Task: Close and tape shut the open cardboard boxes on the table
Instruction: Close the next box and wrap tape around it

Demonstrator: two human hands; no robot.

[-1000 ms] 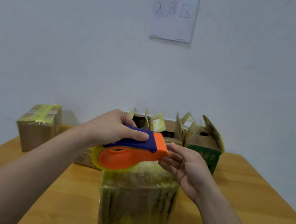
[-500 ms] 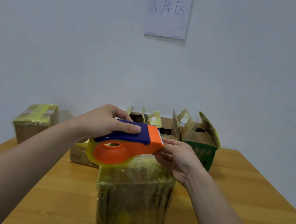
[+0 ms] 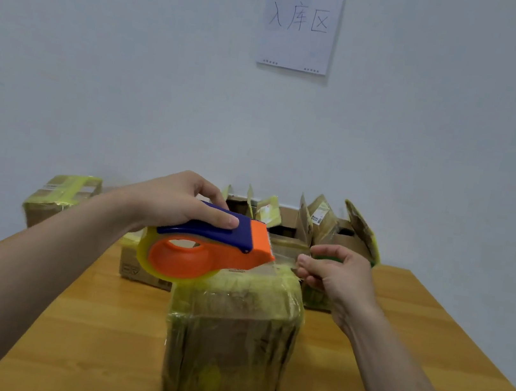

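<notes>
White wall at the back, with a paper sheet bearing three handwritten characters fixed high on it. Wooden bench below.

Landmark: wrapped box, closed, its cardboard covered in yellowish tape, standing front and centre on the bench.

Tape dispenser has a blue handle, an orange body and a yellowish roll. It is held over the left rear part of the wrapped box's top, cutter end pointing right. Cannot tell whether the roll touches the top.

Left hand grips the handle from above, thumb laid along the near side, the other fingers curled over the far side.

Right hand is just right of the wrapped box's top. Thumb and forefinger pinch the free end of a clear tape strip, which runs from the cutter to them. The remaining fingers are loosely curled.

Behind the wrapped box, against the wall: open boxes with flaps standing up, the right one partly hidden by the right hand. Behind and left: a low box, partly hidden by the dispenser. Further left: a sealed box with yellow tape over its top.
</notes>
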